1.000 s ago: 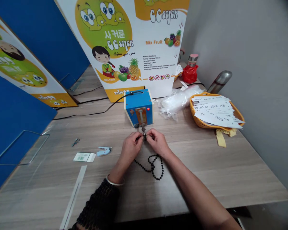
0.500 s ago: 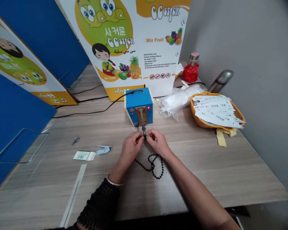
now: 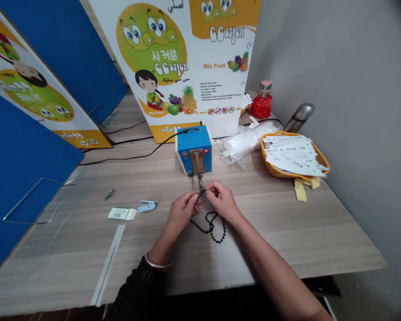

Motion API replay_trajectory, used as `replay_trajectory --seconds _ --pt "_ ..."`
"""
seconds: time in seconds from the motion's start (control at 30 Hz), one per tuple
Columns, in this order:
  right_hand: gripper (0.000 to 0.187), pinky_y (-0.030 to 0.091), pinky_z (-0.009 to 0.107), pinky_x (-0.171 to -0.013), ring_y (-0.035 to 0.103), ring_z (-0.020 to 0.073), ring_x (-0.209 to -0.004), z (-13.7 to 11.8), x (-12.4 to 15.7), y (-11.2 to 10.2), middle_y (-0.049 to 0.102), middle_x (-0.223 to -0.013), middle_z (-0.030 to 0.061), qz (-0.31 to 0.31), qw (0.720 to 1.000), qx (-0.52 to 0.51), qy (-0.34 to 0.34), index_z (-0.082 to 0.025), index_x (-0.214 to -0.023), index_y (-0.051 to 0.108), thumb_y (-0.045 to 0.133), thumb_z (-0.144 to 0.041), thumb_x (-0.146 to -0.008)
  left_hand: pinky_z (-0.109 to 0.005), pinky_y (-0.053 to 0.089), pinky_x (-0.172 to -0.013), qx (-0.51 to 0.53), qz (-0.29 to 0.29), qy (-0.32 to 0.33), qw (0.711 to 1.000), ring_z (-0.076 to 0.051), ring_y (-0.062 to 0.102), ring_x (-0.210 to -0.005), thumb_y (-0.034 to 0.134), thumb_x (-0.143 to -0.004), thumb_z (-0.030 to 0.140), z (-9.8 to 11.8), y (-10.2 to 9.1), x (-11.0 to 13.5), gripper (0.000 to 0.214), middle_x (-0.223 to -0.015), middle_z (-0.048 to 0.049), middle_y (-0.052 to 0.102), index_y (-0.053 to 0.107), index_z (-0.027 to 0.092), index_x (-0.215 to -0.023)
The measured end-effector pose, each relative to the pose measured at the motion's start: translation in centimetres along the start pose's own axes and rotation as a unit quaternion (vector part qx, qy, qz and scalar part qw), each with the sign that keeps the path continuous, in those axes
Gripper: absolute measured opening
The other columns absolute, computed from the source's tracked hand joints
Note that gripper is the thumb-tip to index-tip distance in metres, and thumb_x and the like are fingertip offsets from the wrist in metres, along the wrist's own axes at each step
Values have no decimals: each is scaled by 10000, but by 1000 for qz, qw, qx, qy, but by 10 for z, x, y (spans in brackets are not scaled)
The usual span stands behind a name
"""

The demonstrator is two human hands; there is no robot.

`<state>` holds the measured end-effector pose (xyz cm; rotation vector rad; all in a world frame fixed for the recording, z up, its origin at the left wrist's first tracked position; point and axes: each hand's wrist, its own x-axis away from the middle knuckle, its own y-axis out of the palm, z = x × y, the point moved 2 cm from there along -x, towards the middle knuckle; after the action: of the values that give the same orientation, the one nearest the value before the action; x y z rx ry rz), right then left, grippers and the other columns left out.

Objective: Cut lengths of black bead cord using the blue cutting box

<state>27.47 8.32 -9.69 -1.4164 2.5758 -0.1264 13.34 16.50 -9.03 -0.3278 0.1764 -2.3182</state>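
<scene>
Your left hand (image 3: 183, 213) pinches beads (image 3: 211, 230) near the blue box (image 3: 194, 137), what your right hand (image 3: 222, 201) holds is unclear, and hard tugging might scatter beads.

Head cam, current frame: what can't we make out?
All in the head view:
- Parts of the black bead strand inside the left hand and right hand: covered by the hands themselves.
- Whether the metal arm touches the beads: too small.
- Floor of the orange basket: under paper slips.
- Top of the printed carton: cut off by the upper edge.
</scene>
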Motion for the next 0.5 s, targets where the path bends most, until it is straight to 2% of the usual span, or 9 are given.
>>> replay_trajectory --seconds 0.07,0.13,0.17,0.23,0.3,0.33,0.4,0.43,0.5 --pt "165 353 223 -577 452 121 -607 -13 9 -4 510 -667 -31 -13 1000 -12 -6 -165 -821 597 533 -317 -830 -219 423 -498 113 -87 -106 984 -140 553 -549 639 -828 526 -6 1 25 459 -744 -78 651 673 105 -1007" --pt "203 357 220 -568 455 115 -607 -28 20 -10 557 -744 -17 -39 999 -32 -4 -161 -896 619 569 -352 -844 -169 368 -436 225 -166 -154 948 -92 510 -490 748 -768 492 -11 -2 56 444 -744 -73 646 685 109 -984" --pt "243 360 219 -565 459 111 -612 -36 26 -14 579 -805 -7 -46 998 -44 -2 -162 -954 622 590 -380 -852 -150 326 -400 287 -192 -142 928 -65 469 -446 787 -744 482 -12 -5 72 450 -747 -60 646 690 137 -1017" --pt "328 366 217 -562 465 108 -627 -55 40 -23 598 -916 14 -46 997 -64 7 -172 -1056 603 596 -451 -883 -136 247 -334 415 -220 -49 881 -28 380 -376 839 -669 551 -5 -14 101 551 -778 -30 657 688 231 -1093" --pt "373 367 215 -551 468 112 -635 -76 57 -30 595 -924 23 -54 995 -77 14 -180 -1081 580 534 -519 -931 -135 255 -322 487 -203 28 849 -35 423 -415 840 -586 660 10 -21 125 705 -946 -52 681 665 293 -1162" --pt "392 367 214 -542 469 115 -632 -87 66 -32 591 -902 22 -71 994 -81 17 -183 -1077 574 487 -545 -955 -135 294 -343 485 -184 35 854 -56 495 -493 832 -582 677 20 -21 134 753 -1092 -84 663 645 297 -1204" --pt "426 369 210 -527 479 119 -629 -110 87 -31 584 -867 17 -122 989 -80 19 -188 -1077 565 420 -578 -983 -138 373 -425 410 -127 6 903 -120 604 -719 830 -662 598 41 -15 149 751 -1343 -135 536 585 274 -1293" --pt "432 379 210 -534 493 121 -642 -121 98 -28 583 -865 16 -150 986 -75 14 -188 -1075 564 411 -582 -987 -146 393 -456 350 -104 -5 931 -148 621 -792 833 -701 520 51 -9 155 725 -1371 -145 509 559 258 -1319" --pt "426 412 216 -580 528 128 -693 -141 119 -22 590 -877 18 -198 978 -58 -10 -180 -1054 568 414 -574 -994 -173 415 -490 227 -87 8 970 -169 623 -776 827 -715 412 68 5 165 644 -1186 -134 615 577 199 -1268"
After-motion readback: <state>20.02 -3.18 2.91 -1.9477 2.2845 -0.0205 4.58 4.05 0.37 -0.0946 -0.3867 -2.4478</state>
